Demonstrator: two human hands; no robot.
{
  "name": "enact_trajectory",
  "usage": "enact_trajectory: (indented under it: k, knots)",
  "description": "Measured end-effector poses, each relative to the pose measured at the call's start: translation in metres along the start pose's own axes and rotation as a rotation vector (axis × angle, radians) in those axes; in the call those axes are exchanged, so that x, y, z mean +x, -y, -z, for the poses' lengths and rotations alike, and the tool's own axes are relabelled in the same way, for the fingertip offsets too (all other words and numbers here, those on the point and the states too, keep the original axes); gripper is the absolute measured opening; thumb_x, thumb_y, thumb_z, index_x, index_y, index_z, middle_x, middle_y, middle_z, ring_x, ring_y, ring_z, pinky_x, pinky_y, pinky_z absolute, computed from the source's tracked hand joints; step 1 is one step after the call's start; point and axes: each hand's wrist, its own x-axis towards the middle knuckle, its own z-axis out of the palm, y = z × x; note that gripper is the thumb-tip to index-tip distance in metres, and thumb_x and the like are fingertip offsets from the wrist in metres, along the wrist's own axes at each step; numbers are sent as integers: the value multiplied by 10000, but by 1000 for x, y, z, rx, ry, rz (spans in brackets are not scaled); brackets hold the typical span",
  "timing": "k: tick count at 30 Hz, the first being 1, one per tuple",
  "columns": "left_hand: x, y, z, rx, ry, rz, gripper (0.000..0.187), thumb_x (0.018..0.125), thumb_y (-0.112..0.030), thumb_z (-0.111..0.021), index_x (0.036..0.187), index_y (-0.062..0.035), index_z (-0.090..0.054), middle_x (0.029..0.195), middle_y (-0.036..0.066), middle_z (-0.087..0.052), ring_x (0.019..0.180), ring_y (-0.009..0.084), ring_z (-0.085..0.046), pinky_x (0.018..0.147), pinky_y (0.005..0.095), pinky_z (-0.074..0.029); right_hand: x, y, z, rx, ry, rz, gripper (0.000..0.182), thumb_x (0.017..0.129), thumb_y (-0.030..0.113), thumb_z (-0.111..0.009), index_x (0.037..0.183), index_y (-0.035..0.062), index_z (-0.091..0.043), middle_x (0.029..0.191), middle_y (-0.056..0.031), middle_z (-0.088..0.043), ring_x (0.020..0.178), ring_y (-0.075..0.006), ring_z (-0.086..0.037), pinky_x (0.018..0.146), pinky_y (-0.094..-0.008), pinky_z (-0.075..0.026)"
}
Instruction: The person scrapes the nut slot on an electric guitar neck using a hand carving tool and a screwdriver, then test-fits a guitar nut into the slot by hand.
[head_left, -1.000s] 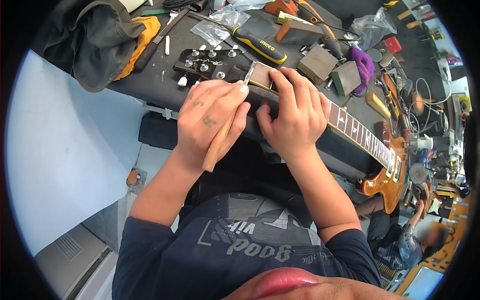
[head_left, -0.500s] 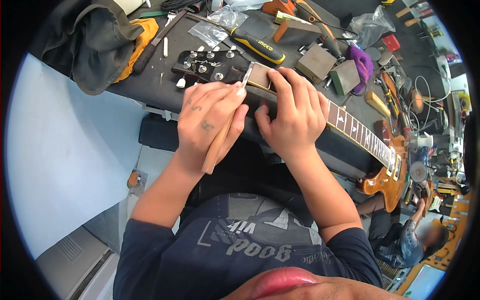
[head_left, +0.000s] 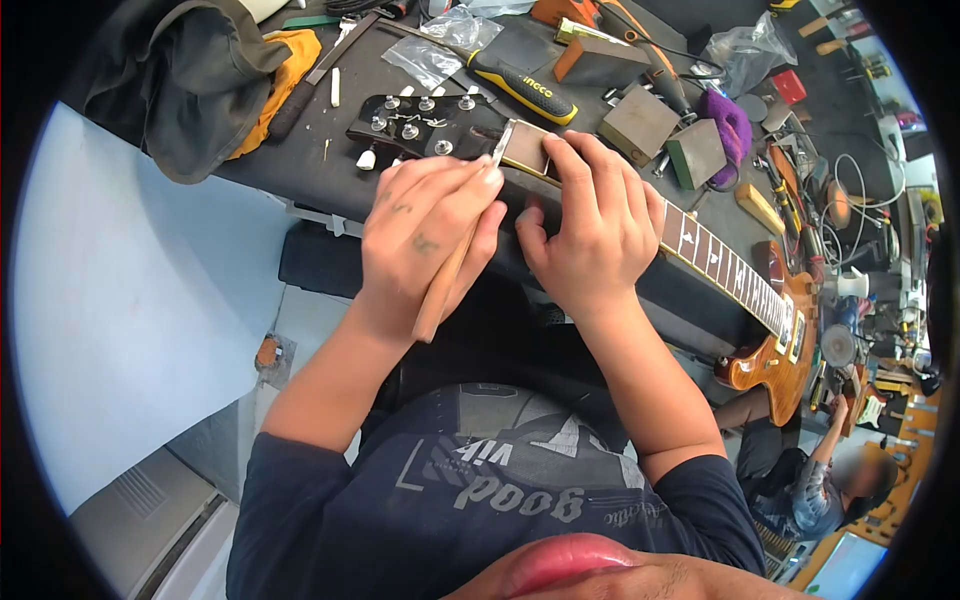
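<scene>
My left hand (head_left: 428, 235) is closed around a slim wooden-handled tool (head_left: 447, 280) with a flat metal blade, possibly a chisel. Its blade tip meets the nut end of the guitar's fretboard (head_left: 526, 150), just beside the black headstock (head_left: 425, 125) with its tuner posts and white buttons. Around the guitar neck my right hand (head_left: 598, 215) is wrapped, fingers over the fretboard and thumb at the near side. The inlaid neck runs right to an amber-brown guitar body (head_left: 765, 365). My left fingers hide part of the tool.
A yellow-black Ingco-marked tool handle (head_left: 525, 88), sanding blocks (head_left: 638, 122) and a purple cloth (head_left: 725, 122) lie behind the neck. At the left, a dark cloth (head_left: 190, 90) hangs over the bench edge. Another person (head_left: 815, 485) sits at far right.
The whole view has shifted slightly. Both hands keep the same hold, and the tool's blade stays at the nut end of the fretboard.
</scene>
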Motion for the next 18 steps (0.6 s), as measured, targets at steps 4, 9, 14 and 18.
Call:
enact_trajectory:
  k: [4, 9, 14, 18]
  knots:
    - [-2, 1, -2, -5, 5, 10, 430, 956, 89, -839, 1366, 10, -738, 1221, 228, -853, 1061, 392, -806, 981, 484, -638, 1, 0, 2, 3, -1, 5, 595, 783, 228, -816, 1375, 174, -795, 1358, -37, -777, 1218, -272, -760, 1052, -447, -506]
    - [-5, -8, 10, -39, 19, 10, 440, 946, 103, -841, 1366, 11, -742, 1211, 223, -851, 1064, 395, -807, 975, 481, -641, 1, 0, 0, -10, -22, 5, 597, 778, 228, -817, 1372, 176, -795, 1357, -37, -778, 1216, -269, -761, 1045, -446, -509]
    - [1, -2, 1, -24, 17, 25, 439, 945, 115, -836, 1361, 14, -741, 1210, 227, -849, 1061, 402, -804, 973, 483, -644, 1, 1, 2, -3, -9, 1, 599, 776, 223, -813, 1373, 178, -796, 1353, -41, -779, 1215, -267, -762, 1040, -448, -511]
    - [-5, -9, 9, -29, 29, 6, 442, 945, 114, -833, 1363, 12, -735, 1212, 224, -848, 1056, 400, -803, 972, 482, -646, 0, 0, -1, -1, -28, 11, 603, 769, 216, -809, 1371, 181, -796, 1347, -37, -778, 1213, -269, -762, 1040, -449, -510]
